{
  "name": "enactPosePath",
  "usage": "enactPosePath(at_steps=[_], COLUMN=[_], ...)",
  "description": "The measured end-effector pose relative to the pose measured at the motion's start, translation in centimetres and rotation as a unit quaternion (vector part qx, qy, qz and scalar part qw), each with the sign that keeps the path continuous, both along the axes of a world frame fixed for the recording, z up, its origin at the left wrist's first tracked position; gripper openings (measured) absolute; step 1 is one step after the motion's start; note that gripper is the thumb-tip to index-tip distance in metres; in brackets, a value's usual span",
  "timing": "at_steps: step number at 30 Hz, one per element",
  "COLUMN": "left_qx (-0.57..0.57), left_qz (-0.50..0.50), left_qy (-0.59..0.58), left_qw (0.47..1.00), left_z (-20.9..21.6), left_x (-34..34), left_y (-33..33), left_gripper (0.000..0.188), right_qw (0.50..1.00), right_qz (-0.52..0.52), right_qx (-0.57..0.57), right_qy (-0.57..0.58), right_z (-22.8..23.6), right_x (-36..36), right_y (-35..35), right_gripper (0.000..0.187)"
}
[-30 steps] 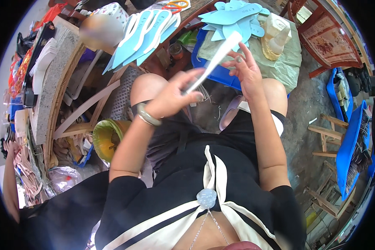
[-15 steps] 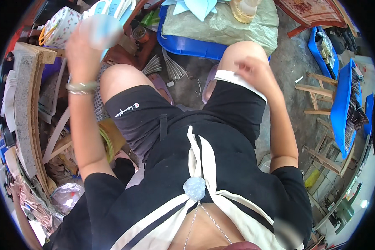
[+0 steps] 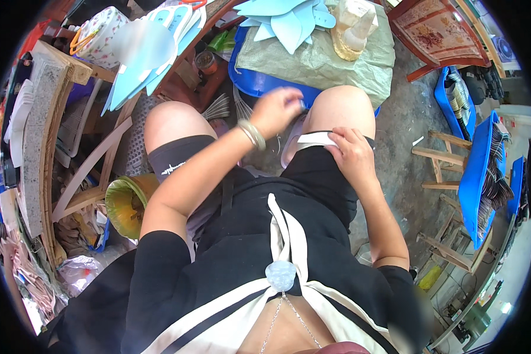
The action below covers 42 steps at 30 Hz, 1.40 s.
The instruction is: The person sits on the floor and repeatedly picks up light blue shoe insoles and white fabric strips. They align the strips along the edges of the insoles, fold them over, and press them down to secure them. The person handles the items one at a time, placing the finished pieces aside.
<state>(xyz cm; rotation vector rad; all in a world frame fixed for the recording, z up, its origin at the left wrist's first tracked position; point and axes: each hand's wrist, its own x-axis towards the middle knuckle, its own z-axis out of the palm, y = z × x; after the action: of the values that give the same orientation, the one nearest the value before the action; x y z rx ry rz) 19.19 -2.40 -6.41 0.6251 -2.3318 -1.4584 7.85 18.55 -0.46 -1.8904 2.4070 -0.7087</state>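
Note:
My left hand (image 3: 280,112) reaches across over the gap between my knees, near the blue tray's front edge. Its fingers are bent together, and a small greyish thing (image 3: 302,104) shows at their tips, too small to name. On my right thigh lies a white strip (image 3: 316,139) across the leg of my black shorts. My right hand (image 3: 354,156) pinches the strip's outer end between thumb and fingers. Light blue leaf-shaped pieces (image 3: 286,26) are heaped on a grey-green cloth (image 3: 371,74) over the tray. More blue pieces (image 3: 137,82) lie at the upper left.
A clear bottle of yellowish liquid (image 3: 349,38) stands on the cloth, above the blue tray (image 3: 249,79). To the left are a lined bin (image 3: 117,209) and stacked boards (image 3: 44,135). A blue tray of dark strips (image 3: 469,189) rests on wooden stools at right, near a chair (image 3: 436,29).
My left hand has come from the blue pieces at the upper left to between my knees. My right hand has settled onto the white strip, which now spans less of my thigh.

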Motion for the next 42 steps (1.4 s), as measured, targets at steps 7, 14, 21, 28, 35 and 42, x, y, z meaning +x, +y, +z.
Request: enactPosePath(at_steps=[7, 14, 21, 28, 35, 42], left_qx=[0.28, 0.115, -0.036, 0.377, 0.422, 0.289], left_qz=[0.333, 0.431, 0.441, 0.36, 0.342, 0.367], left_qy=[0.096, 0.033, 0.052, 0.267, 0.183, 0.127], left_qw=[0.895, 0.894, 0.895, 0.811, 0.819, 0.875], left_z=[0.9, -3.1, 0.7, 0.7, -1.1, 0.4], left_x=[-8.6, -10.8, -11.0, -13.3, -14.9, -15.3], left_y=[-18.7, -24.3, -19.5, -21.3, -20.3, -18.6], left_gripper=[0.041, 0.034, 0.034, 0.021, 0.02, 0.021], right_qw=[0.995, 0.963, 0.963, 0.945, 0.986, 0.975], right_qz=[-0.044, -0.141, -0.202, -0.26, 0.073, 0.198], right_qx=[-0.063, -0.088, -0.117, -0.094, -0.08, 0.083], right_qy=[-0.059, -0.213, -0.138, -0.174, -0.128, 0.062], right_z=[0.1, 2.0, 3.5, 6.2, 4.4, -3.7], right_x=[0.2, -1.8, -5.1, -8.5, -10.0, -12.2], right_y=[0.0, 1.4, 2.8, 3.3, -9.2, -23.2], right_gripper=[0.014, 0.009, 0.012, 0.008, 0.011, 0.02])
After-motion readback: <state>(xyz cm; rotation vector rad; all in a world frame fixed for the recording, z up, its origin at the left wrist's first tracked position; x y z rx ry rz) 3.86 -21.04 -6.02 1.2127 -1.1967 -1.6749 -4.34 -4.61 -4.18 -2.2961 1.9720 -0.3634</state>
